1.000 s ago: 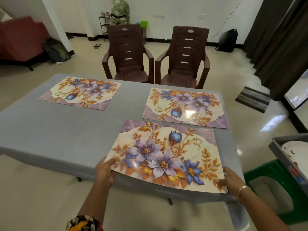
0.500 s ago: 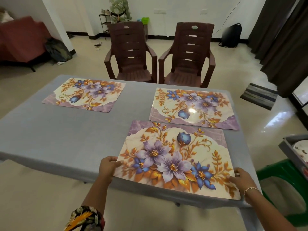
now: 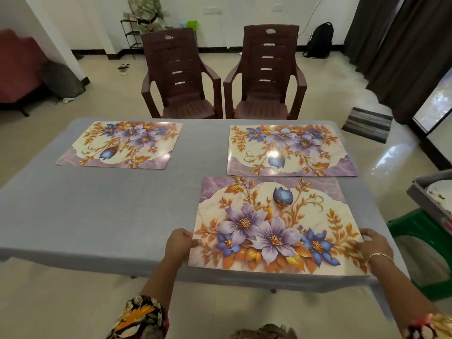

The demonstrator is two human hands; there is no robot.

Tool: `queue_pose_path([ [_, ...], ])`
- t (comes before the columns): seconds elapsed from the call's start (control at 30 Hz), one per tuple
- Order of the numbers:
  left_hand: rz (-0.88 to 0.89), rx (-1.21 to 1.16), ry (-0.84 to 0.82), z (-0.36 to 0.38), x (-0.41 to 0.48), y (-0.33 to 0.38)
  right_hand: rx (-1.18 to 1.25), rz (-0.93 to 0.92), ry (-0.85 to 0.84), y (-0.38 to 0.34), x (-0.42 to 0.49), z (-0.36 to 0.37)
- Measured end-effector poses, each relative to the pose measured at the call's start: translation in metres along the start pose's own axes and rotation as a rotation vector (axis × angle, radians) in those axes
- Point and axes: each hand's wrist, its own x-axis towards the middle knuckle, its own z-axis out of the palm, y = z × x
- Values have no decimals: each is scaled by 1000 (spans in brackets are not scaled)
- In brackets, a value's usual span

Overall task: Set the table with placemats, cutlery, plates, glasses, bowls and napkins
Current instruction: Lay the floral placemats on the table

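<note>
- The near placemat [image 3: 276,226] is laid flat on the right half of the table [image 3: 110,211], with its front edge set close to the table's near edge; its surface is glossy, and a cream marbled panel with a scalloped outline is printed on it.
- Large lilac flowers, smaller deep-blue flowers and orange-gold leaves are seen clustered along its near side; a single blue bud is shown towards the far side, and a band of purple marble is printed along the far edge.
- The mat's left edge is gripped by the left hand [image 3: 178,243], the fingers being curled at the rim and the thumb laid on the printed face.
- The mat's right edge is held by the right hand [image 3: 374,245], its fingers bent over the rim; a thin bracelet [image 3: 380,255] is worn on that wrist.
- Two more mats of the same print are laid along the far side: the far left placemat [image 3: 122,145] and the far right placemat [image 3: 288,150]; the latter lies just beyond the near one, with a narrow strip of grey cloth left between them.
- Two brown plastic chairs [image 3: 266,74] are set side by side behind the table.
- A grey tray [image 3: 425,194] is placed on a green stool [image 3: 425,241] at the right.
</note>
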Motion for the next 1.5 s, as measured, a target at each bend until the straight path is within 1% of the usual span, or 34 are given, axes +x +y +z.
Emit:
queue_pose_path([
  [0.17, 11, 47, -16, -1, 2, 1, 30, 18, 20, 0, 0, 0],
  [0.3, 2, 61, 8, -2, 4, 4, 48, 19, 38, 0, 0, 2],
  [0.5, -14, 24, 28, -2, 3, 5, 45, 28, 42, 1, 4, 3],
  [0.83, -31, -23, 55, -3, 6, 3, 105, 107, 59, 3, 11, 1],
  [1.2, -2, 21, 23, 3, 6, 1, 140, 89, 72, 9, 15, 5],
  [1.3, 17, 43, 71, 6, 5, 4, 160, 100, 74, 7, 15, 6],
  [1.5, 22, -15, 141, 5, 5, 5, 157, 134, 70, 5, 13, 3],
])
